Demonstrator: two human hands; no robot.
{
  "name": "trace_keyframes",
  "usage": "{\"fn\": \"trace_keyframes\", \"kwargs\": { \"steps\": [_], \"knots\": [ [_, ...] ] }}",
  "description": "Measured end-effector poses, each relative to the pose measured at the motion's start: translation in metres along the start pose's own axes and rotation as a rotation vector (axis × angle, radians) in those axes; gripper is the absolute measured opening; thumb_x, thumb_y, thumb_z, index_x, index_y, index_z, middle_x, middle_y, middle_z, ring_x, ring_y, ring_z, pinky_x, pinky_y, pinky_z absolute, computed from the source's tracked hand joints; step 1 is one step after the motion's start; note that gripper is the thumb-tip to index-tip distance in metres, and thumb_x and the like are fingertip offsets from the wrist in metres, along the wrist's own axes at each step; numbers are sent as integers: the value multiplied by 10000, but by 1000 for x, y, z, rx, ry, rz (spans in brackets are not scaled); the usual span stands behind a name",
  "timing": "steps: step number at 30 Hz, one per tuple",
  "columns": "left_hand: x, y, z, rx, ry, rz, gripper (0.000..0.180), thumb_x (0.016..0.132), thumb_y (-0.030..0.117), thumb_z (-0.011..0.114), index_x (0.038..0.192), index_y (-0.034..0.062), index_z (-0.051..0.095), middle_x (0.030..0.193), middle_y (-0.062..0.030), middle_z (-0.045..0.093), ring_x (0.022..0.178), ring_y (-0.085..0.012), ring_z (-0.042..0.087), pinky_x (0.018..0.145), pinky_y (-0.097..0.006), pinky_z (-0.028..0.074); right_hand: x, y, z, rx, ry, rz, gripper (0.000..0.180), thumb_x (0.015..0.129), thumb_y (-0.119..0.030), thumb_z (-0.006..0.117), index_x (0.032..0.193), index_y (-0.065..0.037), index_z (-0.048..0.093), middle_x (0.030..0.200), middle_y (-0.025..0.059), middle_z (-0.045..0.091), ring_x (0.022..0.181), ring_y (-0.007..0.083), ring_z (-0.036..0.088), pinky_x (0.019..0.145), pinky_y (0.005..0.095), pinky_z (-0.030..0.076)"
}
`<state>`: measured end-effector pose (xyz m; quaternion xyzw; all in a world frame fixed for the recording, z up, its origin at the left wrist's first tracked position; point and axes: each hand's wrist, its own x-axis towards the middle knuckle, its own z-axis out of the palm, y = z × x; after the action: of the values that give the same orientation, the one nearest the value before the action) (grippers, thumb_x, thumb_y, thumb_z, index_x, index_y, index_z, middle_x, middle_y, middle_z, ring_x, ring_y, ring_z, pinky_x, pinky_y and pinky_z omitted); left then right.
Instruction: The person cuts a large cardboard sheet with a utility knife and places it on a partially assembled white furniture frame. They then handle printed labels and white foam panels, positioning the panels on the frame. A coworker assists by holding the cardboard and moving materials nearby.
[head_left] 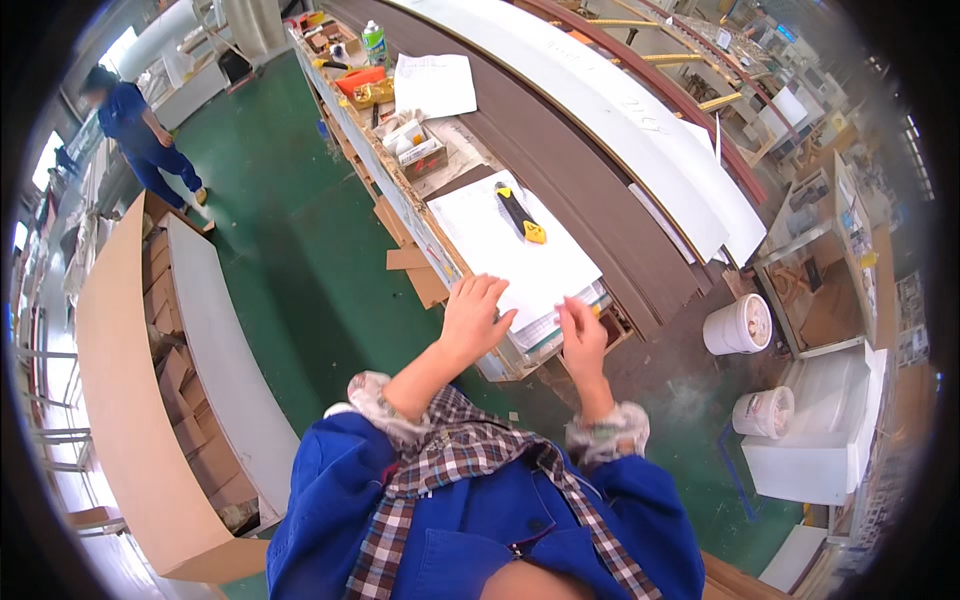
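Observation:
A stack of white paper sheets (pixel 535 268) lies on the near end of the workbench, with a yellow and black utility knife (pixel 520 214) resting on top. My left hand (pixel 473 318) is over the stack's near left edge, open, its fingers and thumb apart. At the near right edge, my right hand (pixel 583 345) has bent fingers, with thumb and fingertips together at the margin of the top sheet. Below that sheet, printed pages (pixel 538 331) peek out. The undersides of my right fingers are hidden.
Long brown panels (pixel 590 190) and white sheets (pixel 640 120) run along the right side of the bench. Farther up sit a small box (pixel 422 158), loose paper (pixel 435 84) and a spray can (pixel 374 42). White buckets (pixel 738 325) stand right; cardboard pieces fill a long crate (pixel 150 400) left. A person (pixel 140 130) walks far left.

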<state>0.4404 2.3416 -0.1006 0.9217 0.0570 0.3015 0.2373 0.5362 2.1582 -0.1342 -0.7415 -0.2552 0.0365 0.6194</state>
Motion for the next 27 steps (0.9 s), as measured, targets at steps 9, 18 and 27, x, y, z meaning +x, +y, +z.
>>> {"fn": "trace_keyframes", "kwargs": {
  "steps": [9, 18, 27],
  "knots": [
    [26, -8, 36, 338, -500, 36, 668, 623, 339, 727, 1186, 40, 529, 1159, -169, 489, 1126, -343, 421, 963, -542, 288, 145, 37, 89, -664, -109, -251, 459, 767, -126, 649, 1192, -11, 516, 1141, 154, 577, 1065, 339, 512, 895, 410, 412],
    [21, -26, 49, 236, -676, 71, 281, 736, 318, 667, 895, 90, 625, 849, -70, 589, 809, -235, 589, 832, -450, 367, 179, 58, 86, -793, -333, -265, 488, 758, -141, 661, 1204, -13, 511, 1067, 149, 577, 992, 339, 509, 856, 409, 418],
    [81, -76, 24, 240, 38, -291, 403, 776, 290, 670, 1082, 43, 587, 1152, -189, 536, 1109, -354, 485, 993, -489, 327, 161, 44, 63, -604, -461, -157, 511, 758, -79, 646, 1235, 3, 482, 1067, 162, 567, 966, 349, 510, 848, 417, 423]
  ]
}}
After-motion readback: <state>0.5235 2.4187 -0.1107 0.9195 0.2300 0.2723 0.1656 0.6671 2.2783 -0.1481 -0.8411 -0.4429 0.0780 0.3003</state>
